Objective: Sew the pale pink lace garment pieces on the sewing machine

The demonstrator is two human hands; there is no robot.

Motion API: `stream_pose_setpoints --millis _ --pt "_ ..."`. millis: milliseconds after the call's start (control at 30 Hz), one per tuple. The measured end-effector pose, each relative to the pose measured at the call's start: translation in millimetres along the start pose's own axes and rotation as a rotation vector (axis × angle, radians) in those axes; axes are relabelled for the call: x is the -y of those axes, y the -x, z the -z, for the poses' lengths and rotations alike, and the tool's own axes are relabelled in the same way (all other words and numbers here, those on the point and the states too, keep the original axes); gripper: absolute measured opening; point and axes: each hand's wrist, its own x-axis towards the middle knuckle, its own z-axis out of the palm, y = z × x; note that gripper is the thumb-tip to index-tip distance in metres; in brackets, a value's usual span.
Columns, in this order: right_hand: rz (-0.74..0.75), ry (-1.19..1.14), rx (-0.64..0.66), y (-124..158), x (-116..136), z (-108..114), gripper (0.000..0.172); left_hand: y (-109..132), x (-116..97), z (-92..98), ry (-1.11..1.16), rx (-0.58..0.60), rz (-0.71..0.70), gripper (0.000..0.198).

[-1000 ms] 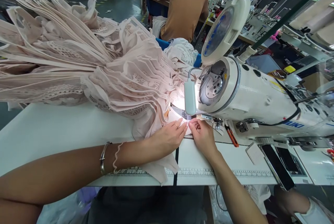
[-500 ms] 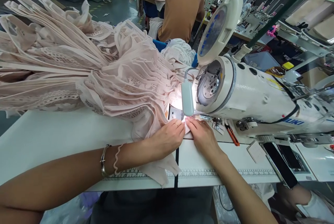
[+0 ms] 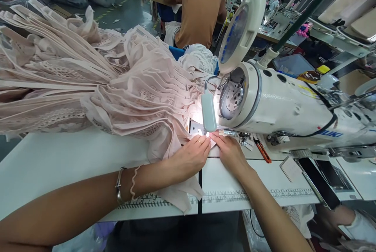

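Just in front of the sewing machine, my left hand is closed on a piece of pale pink fabric, whose loose end hangs over the table's ruler strip. Close beside it, my right hand pinches the same fabric, fingertips almost meeting the left ones. The needle area is hidden behind a small pale green lamp that lights the cloth. To the left of the machine, a large heap of pale pink lace garments spreads across the table, joining the cloth near my left hand.
Orange-handled snippers lie right of my right hand. Farther right are a white pad and a phone. A round hinged cover stands up over the machine head. A person in a brown shirt sits beyond.
The view has shifted slightly. Both hands stay at the machine's front, still on the fabric; the left hand's fingers lie a little flatter and nearer the right hand.
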Motion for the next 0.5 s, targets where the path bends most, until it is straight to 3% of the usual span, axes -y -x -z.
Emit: stream_pose_setpoints --millis 500 --pt "-0.030 0.019 0.017 -2.4 5.4 3.5 0.062 -0.1 6.0 -2.1 0.065 0.006 0.022 0.041"
